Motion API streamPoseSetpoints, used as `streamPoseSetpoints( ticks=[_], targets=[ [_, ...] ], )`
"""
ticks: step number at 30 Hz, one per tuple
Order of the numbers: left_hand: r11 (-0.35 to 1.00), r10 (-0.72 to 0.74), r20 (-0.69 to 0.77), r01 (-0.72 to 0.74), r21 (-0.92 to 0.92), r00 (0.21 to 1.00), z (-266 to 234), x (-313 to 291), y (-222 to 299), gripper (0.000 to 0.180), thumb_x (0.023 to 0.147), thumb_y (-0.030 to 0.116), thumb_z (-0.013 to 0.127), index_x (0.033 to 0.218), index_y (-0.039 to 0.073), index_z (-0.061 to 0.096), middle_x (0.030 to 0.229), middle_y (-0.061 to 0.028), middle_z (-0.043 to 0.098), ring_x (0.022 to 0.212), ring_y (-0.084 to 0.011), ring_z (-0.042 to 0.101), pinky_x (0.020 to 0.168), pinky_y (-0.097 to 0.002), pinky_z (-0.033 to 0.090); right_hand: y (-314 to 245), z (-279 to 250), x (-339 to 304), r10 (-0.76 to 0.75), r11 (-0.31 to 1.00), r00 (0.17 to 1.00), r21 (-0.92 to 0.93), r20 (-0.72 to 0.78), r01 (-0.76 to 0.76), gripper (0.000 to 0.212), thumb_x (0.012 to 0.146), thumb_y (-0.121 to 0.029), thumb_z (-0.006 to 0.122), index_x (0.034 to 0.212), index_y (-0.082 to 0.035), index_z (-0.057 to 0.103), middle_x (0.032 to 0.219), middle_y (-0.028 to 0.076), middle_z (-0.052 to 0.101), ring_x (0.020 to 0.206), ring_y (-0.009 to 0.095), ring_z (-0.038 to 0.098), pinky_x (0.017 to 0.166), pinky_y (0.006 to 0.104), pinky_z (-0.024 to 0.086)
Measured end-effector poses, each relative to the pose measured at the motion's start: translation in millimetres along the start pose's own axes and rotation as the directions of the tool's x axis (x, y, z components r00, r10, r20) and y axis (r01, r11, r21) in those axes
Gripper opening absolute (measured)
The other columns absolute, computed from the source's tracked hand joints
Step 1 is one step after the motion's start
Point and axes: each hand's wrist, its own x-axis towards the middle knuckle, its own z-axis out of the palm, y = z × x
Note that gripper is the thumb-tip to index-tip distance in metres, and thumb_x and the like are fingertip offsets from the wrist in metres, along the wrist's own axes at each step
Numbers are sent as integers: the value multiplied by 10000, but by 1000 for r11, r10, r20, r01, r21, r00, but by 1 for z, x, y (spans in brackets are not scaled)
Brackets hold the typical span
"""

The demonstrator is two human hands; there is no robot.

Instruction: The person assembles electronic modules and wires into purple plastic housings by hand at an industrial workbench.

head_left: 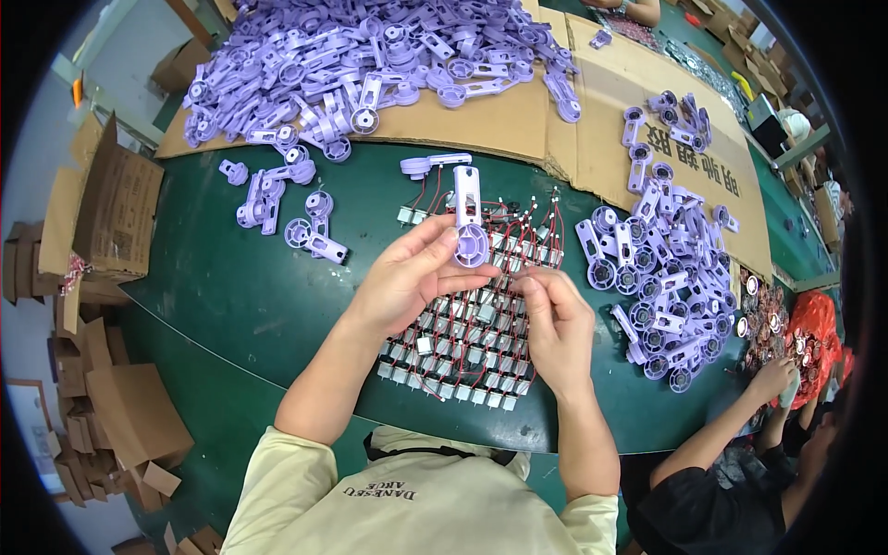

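Observation:
My left hand (404, 280) is closed on a purple plastic fan housing (468, 205), held upright with its round spoked ring at the lower end. Close to its right, my right hand (561, 326) is pinched shut, its fingertips near those of the left hand. Whatever lies in that pinch is too small to make out; thin wires show around it. Under both hands spreads a block of small silver motors (476, 372) with red and black wires. One more purple housing (427, 165) lies just beyond them, with red wires running from it.
A large heap of purple housings (370, 51) covers the cardboard (499, 125) at the back. Housings with dark round inserts (661, 277) pile up on the right; several loose ones (314, 231) lie left. Open cartons (116, 208) stand far left. A co-worker's arm (708, 444) reaches toward a red bag (814, 333).

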Motion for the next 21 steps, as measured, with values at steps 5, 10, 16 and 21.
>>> streamPoseSetpoints(
  ticks=[5,10,16,21],
  targets=[
    [996,19,19,-20,85,1000,7,1,-10,362,984,132,538,1305,-12,449,1194,-115,587,1121,-239,599,949,-399,523,-14,-5,-5,-141,975,990,-176,-20,136,110,914,-53,604,824,10,608,702,102,581,586,194,565,541,311,440],
    [993,2,66,-10,117,998,14,-2,-18,384,968,130,581,1312,17,453,1223,-94,574,1092,-167,585,945,-334,498,-13,-3,-4,-211,962,977,-180,-21,204,71,863,-24,632,804,2,604,698,114,568,563,253,542,513,347,429],
    [969,103,75,-118,219,992,20,-4,-21,449,949,93,606,1324,37,365,1186,-99,586,1068,-154,582,927,-309,489,-10,-4,-4,-256,944,967,-216,-11,248,56,849,-29,647,809,-7,615,683,103,543,546,232,532,481,341,412],
    [957,70,119,-100,274,990,14,-2,-27,399,966,94,575,1307,51,373,1172,-103,590,1027,-151,589,908,-313,498,-9,-3,-6,-323,913,946,-272,-32,303,35,842,-34,654,820,-21,631,710,91,534,526,216,526,467,335,423]
  ],
)
